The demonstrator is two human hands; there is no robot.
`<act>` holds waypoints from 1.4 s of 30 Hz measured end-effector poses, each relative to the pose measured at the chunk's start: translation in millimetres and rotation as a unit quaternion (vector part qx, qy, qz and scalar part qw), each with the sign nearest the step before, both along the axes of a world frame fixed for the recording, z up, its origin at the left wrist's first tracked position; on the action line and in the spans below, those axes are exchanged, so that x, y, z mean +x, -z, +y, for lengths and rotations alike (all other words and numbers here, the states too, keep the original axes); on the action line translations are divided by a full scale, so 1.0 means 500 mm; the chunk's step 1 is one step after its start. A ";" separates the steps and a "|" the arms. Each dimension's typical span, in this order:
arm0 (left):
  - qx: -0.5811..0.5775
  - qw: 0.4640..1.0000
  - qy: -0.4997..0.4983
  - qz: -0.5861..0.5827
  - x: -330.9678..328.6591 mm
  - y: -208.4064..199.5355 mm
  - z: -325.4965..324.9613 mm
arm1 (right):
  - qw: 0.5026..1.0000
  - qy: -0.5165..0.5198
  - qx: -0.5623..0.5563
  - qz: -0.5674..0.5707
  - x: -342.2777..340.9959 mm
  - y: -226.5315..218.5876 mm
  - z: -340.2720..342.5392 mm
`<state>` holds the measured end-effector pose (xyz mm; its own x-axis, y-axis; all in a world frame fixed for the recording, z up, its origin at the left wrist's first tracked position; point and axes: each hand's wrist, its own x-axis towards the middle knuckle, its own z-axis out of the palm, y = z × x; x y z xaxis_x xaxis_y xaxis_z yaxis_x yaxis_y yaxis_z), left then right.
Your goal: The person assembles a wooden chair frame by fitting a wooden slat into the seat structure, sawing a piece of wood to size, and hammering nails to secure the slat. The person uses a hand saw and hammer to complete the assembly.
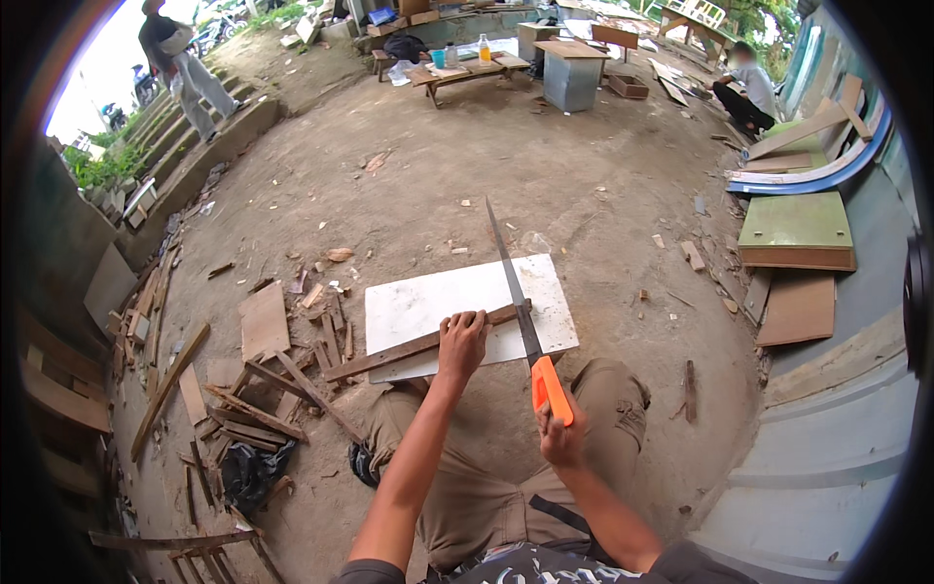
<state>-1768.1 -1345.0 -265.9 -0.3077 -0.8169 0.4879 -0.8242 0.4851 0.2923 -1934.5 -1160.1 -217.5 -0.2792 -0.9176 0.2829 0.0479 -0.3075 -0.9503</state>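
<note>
A hand saw with an orange handle is gripped in my right hand, its blade pointing away from me. The blade crosses a narrow strip of brown wood near the strip's right end. My left hand is closed over the strip, holding it against a white board. That board lies in front of my knees, with speckled dirt on its surface. How deep the blade sits in the wood, I cannot tell.
Scrap wood and a black plastic bag lie to my left. A low bench with bottles stands at the back. One person is on the far-left steps; another sits far right. Green panels lean along the right wall.
</note>
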 end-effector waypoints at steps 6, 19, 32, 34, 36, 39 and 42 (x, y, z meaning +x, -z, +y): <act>0.021 0.998 0.029 0.058 -0.051 0.001 0.020 | 0.998 0.037 -0.026 -0.043 -0.015 -0.060 -0.038; 0.066 0.996 0.017 0.055 -0.220 0.021 -0.002 | 0.985 0.127 0.096 -0.072 -0.122 -0.037 -0.053; 0.098 0.989 0.011 0.106 -0.274 -0.001 0.004 | 0.988 0.127 0.074 0.051 -0.187 -0.127 -0.114; 0.077 0.991 0.016 0.104 -0.263 0.011 0.002 | 0.986 0.138 0.063 0.065 -0.184 -0.125 -0.123; 0.090 0.988 0.028 0.124 -0.258 0.010 0.002 | 0.983 0.134 0.085 0.088 -0.182 -0.135 -0.125; 0.104 0.987 0.035 0.120 -0.263 0.000 -0.001 | 0.982 0.142 0.088 0.092 -0.185 -0.104 -0.106; 0.121 0.985 0.029 0.118 -0.260 -0.006 -0.001 | 0.981 0.148 0.075 0.096 -0.180 -0.080 -0.097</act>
<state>-1898.3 -1345.3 -262.8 -0.2589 -0.9026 0.3441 -0.6918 0.4218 0.5860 -2024.6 -1208.8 -177.5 -0.4955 -0.8394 0.2236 -0.2065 -0.1362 -0.9689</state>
